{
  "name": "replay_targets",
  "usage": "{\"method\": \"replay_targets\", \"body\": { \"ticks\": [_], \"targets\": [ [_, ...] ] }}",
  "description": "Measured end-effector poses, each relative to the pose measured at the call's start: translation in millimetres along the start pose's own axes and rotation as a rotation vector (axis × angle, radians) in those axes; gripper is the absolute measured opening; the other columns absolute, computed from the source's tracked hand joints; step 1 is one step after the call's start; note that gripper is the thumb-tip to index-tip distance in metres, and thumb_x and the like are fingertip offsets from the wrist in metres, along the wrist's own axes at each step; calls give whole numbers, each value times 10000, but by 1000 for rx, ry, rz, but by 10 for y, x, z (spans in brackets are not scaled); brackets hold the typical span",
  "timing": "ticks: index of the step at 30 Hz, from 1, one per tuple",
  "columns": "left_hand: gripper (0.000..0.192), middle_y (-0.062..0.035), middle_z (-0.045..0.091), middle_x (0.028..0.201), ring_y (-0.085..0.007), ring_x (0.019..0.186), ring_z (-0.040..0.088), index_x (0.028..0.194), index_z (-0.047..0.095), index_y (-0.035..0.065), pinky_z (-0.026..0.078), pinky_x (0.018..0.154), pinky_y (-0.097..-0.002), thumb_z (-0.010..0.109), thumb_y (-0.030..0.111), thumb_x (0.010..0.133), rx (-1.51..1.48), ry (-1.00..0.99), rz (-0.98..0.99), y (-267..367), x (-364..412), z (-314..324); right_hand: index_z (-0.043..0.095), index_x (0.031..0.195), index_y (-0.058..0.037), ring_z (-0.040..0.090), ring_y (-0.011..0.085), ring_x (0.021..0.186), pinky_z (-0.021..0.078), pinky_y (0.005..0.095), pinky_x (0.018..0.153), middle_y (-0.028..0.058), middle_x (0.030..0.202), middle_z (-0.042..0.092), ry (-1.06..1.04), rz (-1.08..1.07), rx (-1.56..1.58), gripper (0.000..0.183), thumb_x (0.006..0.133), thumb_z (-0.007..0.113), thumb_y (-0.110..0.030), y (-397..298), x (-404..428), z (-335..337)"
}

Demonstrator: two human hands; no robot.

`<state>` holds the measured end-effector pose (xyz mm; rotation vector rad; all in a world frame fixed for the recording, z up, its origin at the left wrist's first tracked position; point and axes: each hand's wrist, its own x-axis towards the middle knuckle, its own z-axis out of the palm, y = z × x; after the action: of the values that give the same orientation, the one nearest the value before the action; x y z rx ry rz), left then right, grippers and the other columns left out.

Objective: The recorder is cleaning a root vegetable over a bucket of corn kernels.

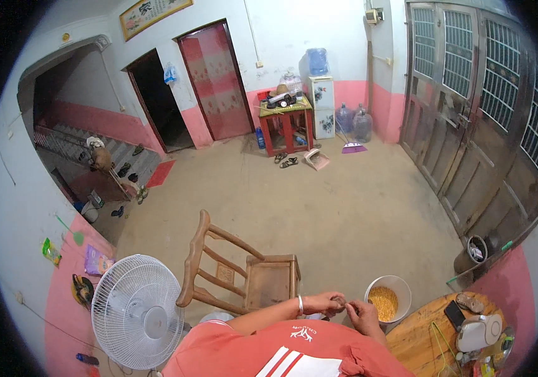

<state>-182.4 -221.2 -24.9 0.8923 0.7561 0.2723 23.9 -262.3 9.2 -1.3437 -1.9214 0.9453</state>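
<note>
My left hand (328, 304), with a white band at the wrist, is held in front of my chest. Its fingers are closed around a small brownish thing (339, 300), too small in view to name surely. Against the near end of that thing, the bent fingertips of my right hand (364, 315) come together; whether they pinch it is hard to see. Just beyond my right hand stands a white plastic bucket (403, 292) partly filled with yellow kernels (383, 303) that look like corn.
A wooden chair (271, 282) stands ahead of my left arm, beside a white fan (137, 311). To the right, a wooden table (410, 337) bears a phone (454, 315), a green hanger (441, 344) and a white appliance (478, 332). Farther off are a dustpan (316, 160) and broom (354, 148).
</note>
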Motion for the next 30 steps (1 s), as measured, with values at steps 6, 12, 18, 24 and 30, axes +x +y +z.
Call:
{"method": "replay_targets", "body": {
  "ticks": [6,12,18,24,30],
  "targets": [
    [455,-41,532,1064,-123,913,543,1306,400,39,501,788,-294,546,245,927,-170,-248,-2,101,-87,78,658,859,-9,631,256,641,483,318,589,138,736,649,152,-68,102,124,840,646,-130,126,9,-14],
    [349,-54,571,1152,-170,1008,568,1181,531,54,451,942,-380,609,238,894,-648,-165,82,205,-94,250,632,893,-1,566,153,594,456,303,571,102,646,591,80,101,350,156,892,570,-145,504,-6,124],
    [360,-73,566,1153,-175,1026,577,1191,517,39,501,885,-342,631,176,878,-479,209,203,205,42,206,642,908,-27,550,133,578,442,297,532,60,653,586,-71,60,223,164,900,569,-174,312,-103,173],
    [473,-55,584,1103,-110,979,562,1221,504,-12,479,841,-258,678,138,809,322,340,200,81,36,143,668,865,-74,602,285,590,466,347,535,133,700,623,34,-145,15,148,843,641,-218,53,-30,-17],
    [397,-8,589,1018,-106,923,556,1175,528,33,469,821,-249,679,158,830,179,-98,-44,218,-19,11,646,870,-32,562,158,568,442,293,533,93,664,615,164,-24,145,158,867,628,-189,114,-89,-33]
  ]
}}
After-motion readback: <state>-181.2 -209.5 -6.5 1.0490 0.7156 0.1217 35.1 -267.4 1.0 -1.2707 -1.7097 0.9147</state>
